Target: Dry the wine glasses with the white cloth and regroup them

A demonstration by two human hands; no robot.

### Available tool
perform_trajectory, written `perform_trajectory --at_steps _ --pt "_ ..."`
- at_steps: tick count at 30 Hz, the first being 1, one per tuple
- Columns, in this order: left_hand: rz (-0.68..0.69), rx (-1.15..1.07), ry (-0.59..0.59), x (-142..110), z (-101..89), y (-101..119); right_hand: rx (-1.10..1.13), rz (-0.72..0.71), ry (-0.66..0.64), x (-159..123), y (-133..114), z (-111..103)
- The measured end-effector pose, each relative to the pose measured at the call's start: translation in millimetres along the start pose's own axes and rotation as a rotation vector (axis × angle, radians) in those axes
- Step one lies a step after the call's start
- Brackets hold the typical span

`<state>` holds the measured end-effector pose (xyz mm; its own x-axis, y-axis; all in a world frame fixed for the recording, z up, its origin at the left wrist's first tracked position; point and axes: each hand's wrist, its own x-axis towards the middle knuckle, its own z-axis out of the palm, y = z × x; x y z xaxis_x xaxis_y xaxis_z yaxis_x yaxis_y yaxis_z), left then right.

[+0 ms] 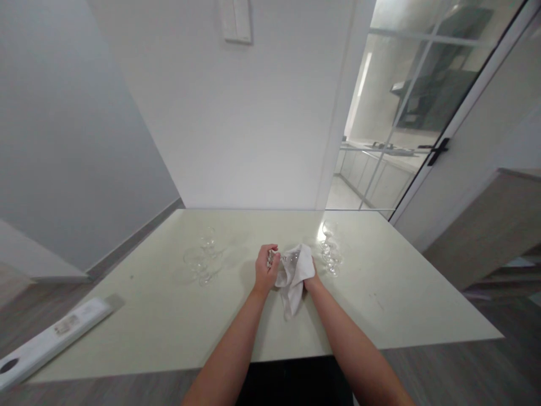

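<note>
Over the middle of a pale table (152, 316), my left hand (266, 269) is closed around the base or stem of a clear glass (282, 260). A white cloth (295, 273) wraps the rest of that glass. My right hand (311, 279) is almost wholly hidden under the cloth and grips it from the right. A group of clear stemmed glasses (202, 258) stands on the table to the left of my hands. More clear glasses (330, 251) stand close to the right of them.
A long white box (51, 337) lies across the table's front left corner. Beyond the table's far edge rises a white wall. A glass sliding door (406, 113) at the back right shows a kitchen.
</note>
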<state>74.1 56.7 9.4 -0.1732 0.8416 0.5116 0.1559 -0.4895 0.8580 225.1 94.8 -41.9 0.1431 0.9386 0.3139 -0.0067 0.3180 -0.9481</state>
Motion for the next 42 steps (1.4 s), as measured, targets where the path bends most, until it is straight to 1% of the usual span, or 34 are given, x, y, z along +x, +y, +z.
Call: perform_trajectory --at_steps 2,5,7,8,9,10,12,15,16,17,18,20,22,25,26,27,28,31,33,35,37,38,40,42 --pt "-0.087 -0.038 0.05 3 1.0 -4 0.013 0.0 0.056 -2 -8 3" --pt "-0.349 -0.159 0.143 8 4.5 -13 0.012 -0.042 0.1 -8 -25 8" --pt "-0.491 -0.206 0.174 10 6.3 -18 -0.014 -0.072 0.067 -13 -35 9" --pt "-0.523 -0.212 0.174 11 6.5 -19 -0.019 -0.072 0.043 -15 -38 9" --pt "-0.52 -0.203 0.17 11 6.4 -19 -0.02 -0.059 0.02 -16 -40 10" --pt "-0.481 -0.182 0.163 11 5.8 -18 -0.016 -0.029 0.008 -17 -40 10" --pt "-0.326 -0.111 0.147 9 3.7 -13 0.002 0.071 0.035 -17 -37 11" --pt "-0.034 0.017 0.064 5 0.4 -2 0.087 0.202 0.119 -15 -32 12" --pt "0.028 0.05 0.029 4 -0.2 1 0.129 0.218 0.139 -14 -31 12" --pt "0.061 0.077 0.002 3 -0.5 3 0.165 0.223 0.155 -13 -31 12" --pt "0.066 0.096 -0.011 2 -0.4 5 0.19 0.222 0.168 -13 -31 11" --pt "0.016 0.095 0.005 2 0.3 4 0.205 0.226 0.185 -14 -34 9" --pt "-0.073 0.048 0.047 4 1.5 -1 0.168 0.199 0.136 -15 -38 7" --pt "-0.234 -0.041 0.117 10 2.3 -11 0.04 0.074 0.017 -17 -40 6" --pt "-0.283 -0.064 0.14 11 2.2 -14 0.019 0.047 0.001 -18 -39 6" --pt "-0.324 -0.083 0.158 13 2.0 -17 0.036 0.052 -0.001 -18 -38 7" --pt "-0.356 -0.103 0.17 14 1.8 -19 0.092 0.086 0.004 -18 -37 8" --pt "-0.453 -0.178 0.181 14 1.7 -23 0.354 0.253 0.011 -17 -34 12" --pt "-0.504 -0.225 0.198 14 1.7 -24 0.45 0.315 -0.013 -17 -33 14" --pt "-0.506 -0.237 0.228 15 0.7 -24 0.427 0.347 -0.062 -18 -34 15" --pt "-0.465 -0.206 0.233 15 -2.0 -24 0.341 0.342 -0.173 -19 -37 13" --pt "-0.435 -0.181 0.224 15 -3.8 -24 0.295 0.318 -0.246 -19 -39 12" --pt "-0.366 -0.125 0.19 15 -7.5 -22 0.199 0.204 -0.397 -20 -44 8" --pt "-0.292 -0.076 0.163 14 -10.4 -19 0.112 0.071 -0.484 -19 -50 5"
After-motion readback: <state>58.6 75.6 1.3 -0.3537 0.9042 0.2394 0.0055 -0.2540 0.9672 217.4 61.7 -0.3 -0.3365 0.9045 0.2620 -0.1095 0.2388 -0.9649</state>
